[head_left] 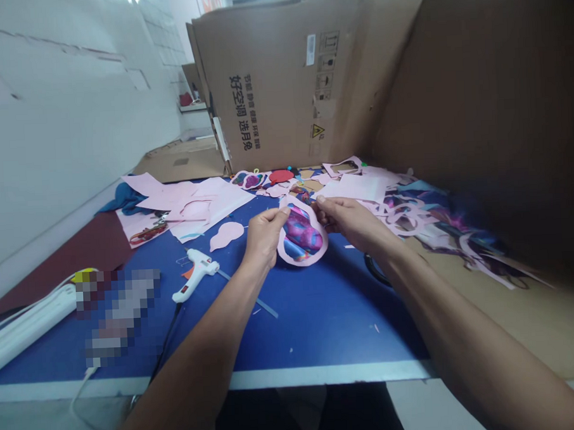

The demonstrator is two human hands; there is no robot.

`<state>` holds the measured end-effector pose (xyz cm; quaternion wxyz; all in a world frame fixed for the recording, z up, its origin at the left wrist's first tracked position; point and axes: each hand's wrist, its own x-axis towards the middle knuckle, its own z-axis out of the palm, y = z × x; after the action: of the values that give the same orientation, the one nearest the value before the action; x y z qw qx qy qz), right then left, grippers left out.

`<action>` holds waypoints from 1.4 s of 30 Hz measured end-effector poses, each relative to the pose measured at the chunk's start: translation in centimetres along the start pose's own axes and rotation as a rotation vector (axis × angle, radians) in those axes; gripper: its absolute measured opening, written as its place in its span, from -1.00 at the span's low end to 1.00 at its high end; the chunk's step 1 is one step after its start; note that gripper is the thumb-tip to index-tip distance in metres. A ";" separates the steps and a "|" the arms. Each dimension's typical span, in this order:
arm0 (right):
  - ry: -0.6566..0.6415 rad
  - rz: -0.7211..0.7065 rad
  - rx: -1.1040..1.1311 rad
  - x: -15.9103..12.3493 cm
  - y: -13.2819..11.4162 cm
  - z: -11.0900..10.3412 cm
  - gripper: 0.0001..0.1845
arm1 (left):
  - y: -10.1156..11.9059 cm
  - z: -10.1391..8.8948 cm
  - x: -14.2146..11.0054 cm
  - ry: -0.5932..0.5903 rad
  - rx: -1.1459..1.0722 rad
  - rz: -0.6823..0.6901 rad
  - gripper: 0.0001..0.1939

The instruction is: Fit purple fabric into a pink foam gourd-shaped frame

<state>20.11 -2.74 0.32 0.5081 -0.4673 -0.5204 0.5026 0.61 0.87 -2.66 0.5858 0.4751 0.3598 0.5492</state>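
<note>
Above the blue tabletop, my left hand (265,235) pinches the left edge of a gourd-shaped cutout (303,230). It has a pale pink border around a shiny purple, pink and blue middle. My right hand (347,219) is closed at the cutout's upper right edge, thumb against the fingers; its inner fingers are partly hidden. A plain pink cutout (227,235) lies flat to the left of my hands. Nearer me on the left rests a white hot glue gun (194,276), with a clear glue stick (267,306) on the table beside it.
Pink sheets (210,202) lie at the back left, and several finished-looking pieces (281,176) at the back middle. Cut scraps (411,216) heap on the right. Cardboard (281,82) walls the back and right. A white power strip (35,324) and a black ring-shaped handle (376,271) flank the table.
</note>
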 end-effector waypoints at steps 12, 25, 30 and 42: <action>-0.014 0.018 -0.099 -0.5 -0.1 0.8 -0.48 | 0.3 0.4 -0.3 -0.082 -0.116 -0.010 -0.60; 0.003 0.037 -0.123 -0.4 0.2 0.7 -0.50 | 1.3 -0.1 0.1 -0.069 -0.158 -0.157 -0.51; -0.018 0.021 -0.153 -0.4 0.3 0.6 -0.51 | 0.9 -0.1 -0.1 -0.127 -0.121 -0.089 -0.56; -0.023 0.035 -0.166 -0.4 0.3 1.0 -0.47 | 0.7 0.4 -0.3 -0.062 -0.102 -0.032 -0.59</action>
<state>19.08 -3.15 0.03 0.4528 -0.5111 -0.5579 0.4717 0.75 0.47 -1.94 0.6289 0.4554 0.3205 0.5425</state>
